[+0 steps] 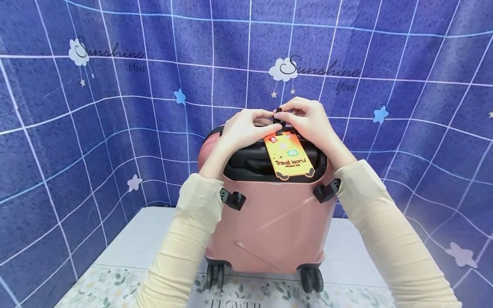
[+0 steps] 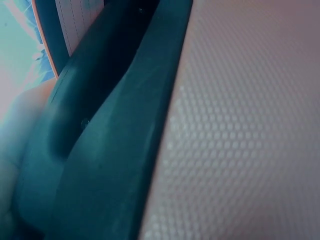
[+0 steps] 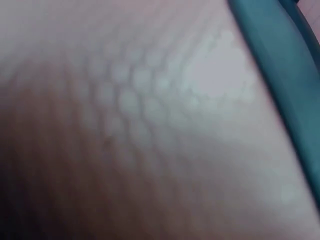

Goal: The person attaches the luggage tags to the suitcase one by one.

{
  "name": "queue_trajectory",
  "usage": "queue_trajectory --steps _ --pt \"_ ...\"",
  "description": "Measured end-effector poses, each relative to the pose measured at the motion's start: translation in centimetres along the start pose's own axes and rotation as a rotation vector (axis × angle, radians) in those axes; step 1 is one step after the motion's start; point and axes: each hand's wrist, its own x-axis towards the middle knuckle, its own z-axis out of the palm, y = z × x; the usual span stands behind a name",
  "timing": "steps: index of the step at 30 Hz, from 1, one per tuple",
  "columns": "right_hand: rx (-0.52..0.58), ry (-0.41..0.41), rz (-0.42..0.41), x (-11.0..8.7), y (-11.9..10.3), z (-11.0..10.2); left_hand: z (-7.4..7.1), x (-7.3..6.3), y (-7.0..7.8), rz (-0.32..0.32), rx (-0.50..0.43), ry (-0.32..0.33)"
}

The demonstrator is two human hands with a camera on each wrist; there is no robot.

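A pink suitcase [image 1: 269, 222] with a black top panel stands upright in the head view. Over that panel hangs a yellow-orange luggage tag [image 1: 289, 156] printed "Travel World", its black strap [image 1: 278, 116] rising at the suitcase's top handle. My left hand [image 1: 246, 127] pinches the strap from the left between thumb and fingers. From the other side, my right hand [image 1: 308, 119] pinches the strap near its upper end. How the strap runs round the handle is hidden by the fingers. The left wrist view shows the black panel [image 2: 115, 140] beside the textured pink shell [image 2: 235, 130].
Dark wheels [image 1: 311, 279] carry the suitcase on a white surface [image 1: 131, 239] with a flower-printed front strip [image 1: 104, 286]. A blue gridded curtain [image 1: 127, 98] stands behind and at both sides. Each wrist wears a small black camera mount [image 1: 233, 199].
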Motion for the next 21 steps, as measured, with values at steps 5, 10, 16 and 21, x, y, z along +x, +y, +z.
queue_trajectory --steps 5,10,16,21 --pt "0.071 -0.004 0.079 -0.12 -0.13 -0.1 -0.14 -0.04 0.19 -0.003 0.013 -0.014" --pt "0.072 -0.004 0.094 -0.14 -0.23 -0.15 -0.15 0.03 0.23 -0.008 0.019 -0.028" --pt "0.054 -0.015 0.095 -0.09 -0.26 -0.12 -0.21 0.15 0.21 -0.003 0.045 -0.045" --pt "0.056 -0.018 0.087 -0.15 -0.17 -0.03 -0.2 0.1 0.18 0.001 0.05 -0.059"
